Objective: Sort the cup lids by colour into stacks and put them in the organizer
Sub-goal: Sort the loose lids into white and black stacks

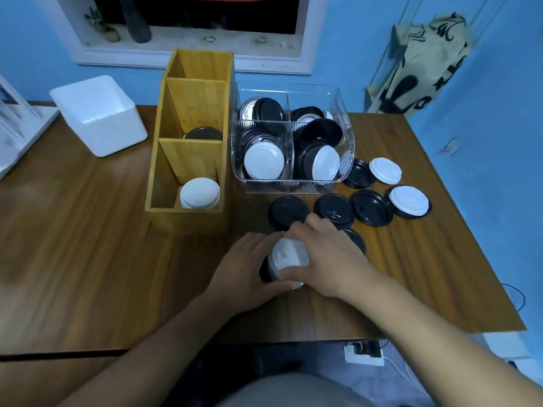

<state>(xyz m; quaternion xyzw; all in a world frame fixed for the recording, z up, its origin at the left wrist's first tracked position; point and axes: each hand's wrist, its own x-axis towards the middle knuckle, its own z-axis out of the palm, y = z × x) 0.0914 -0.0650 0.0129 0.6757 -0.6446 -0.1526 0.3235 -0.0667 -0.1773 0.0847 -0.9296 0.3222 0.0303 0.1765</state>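
Both hands meet over a white lid (286, 256) resting on a black lid (264, 271) near the table's front middle. My left hand (249, 262) cups the pair from the left; my right hand (326, 257) grips the white lid from above and the right. The wooden organizer (164, 160) stands upright behind them, with a white lid stack (199, 193) in its nearest compartment and a black lid stack (203, 133) in the middle one. A clear plastic bin (348, 148) holds several mixed black and white lids. Loose black lids (333, 209) and white lids (385, 170) lie in front of the bin.
A white foam box (100, 116) sits at the table's back left, and a white object (17, 133) lies at the left edge. The wooden table (88, 245) ends close to my body. A patterned cloth bag (420, 69) hangs on the blue wall at the right.
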